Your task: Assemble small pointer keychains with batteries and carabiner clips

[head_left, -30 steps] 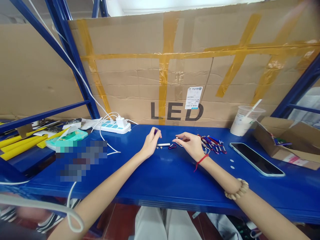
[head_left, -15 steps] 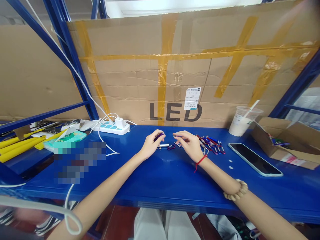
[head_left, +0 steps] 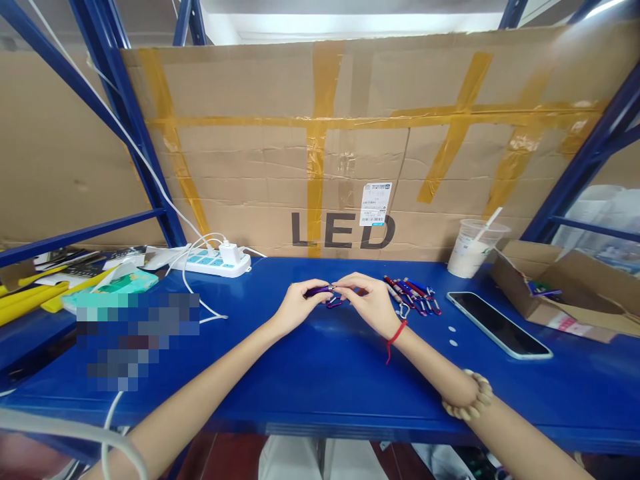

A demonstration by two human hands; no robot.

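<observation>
Blue-painted metal, by the look of it, is offered by the table (head_left: 320, 383) as the surface over which the work is done. Above it, the left hand (head_left: 294, 309) is closed round a purple tube (head_left: 315, 292), which is held nearly level between the two hands. By the right hand (head_left: 371, 303), a silver tip (head_left: 331, 287) is pinched between thumb and fingertips at the tube's end; whether it is fixed to the tube or separate cannot be told. A small carabiner (head_left: 334, 303) is seen just below.

The step in hand is judged to be fine work at that end. It is best done with the tube gripped firmly and kept still, the tip lined up with its axis, and only light pressure applied, so that nothing is skewed or dropped. Steadiness would be helped if the forearms were rested on the table.

Compared with half a second ago, the gap between the hands is closed, the tube is held flatter, and the silver cylinder then seen beneath is no longer visible, perhaps being covered by the fingers.
</observation>
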